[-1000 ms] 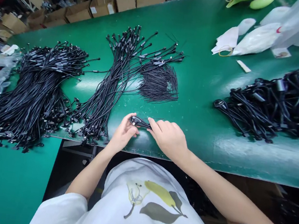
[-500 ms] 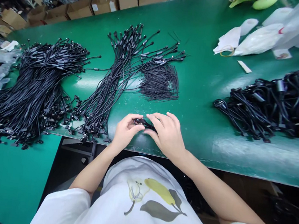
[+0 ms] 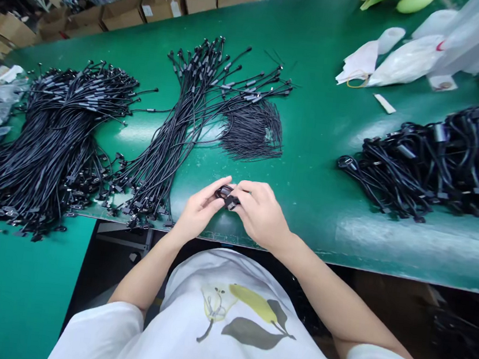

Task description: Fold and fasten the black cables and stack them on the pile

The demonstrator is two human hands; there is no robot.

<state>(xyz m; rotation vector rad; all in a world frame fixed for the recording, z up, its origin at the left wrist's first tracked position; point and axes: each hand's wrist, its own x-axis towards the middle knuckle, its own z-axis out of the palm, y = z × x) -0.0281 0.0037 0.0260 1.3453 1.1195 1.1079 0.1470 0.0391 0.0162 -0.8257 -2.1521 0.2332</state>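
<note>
Near the table's front edge, a small coiled black cable [image 3: 224,191] is held between both hands. My left hand [image 3: 198,209] pinches the looped end between thumb and fingers. My right hand [image 3: 262,212] closes on its other side, where a black connector [image 3: 231,202] shows at the fingertips. Parts of the cable are hidden by the fingers. Just beyond my hands lies a pile of short black ties [image 3: 252,131]. A spread bundle of straight black cables [image 3: 175,131] lies beside it, to the left.
A larger heap of black cables [image 3: 61,134] covers the table's left side. Coiled cables [image 3: 434,157] are piled at the right. White plastic bags [image 3: 406,63] and a small white strip [image 3: 384,103] lie at the back right. Cardboard boxes [image 3: 163,2] line the far edge.
The right hand's fingers have drawn in closer round the cable, and its connector has come into sight. The whole view has shifted slightly.
</note>
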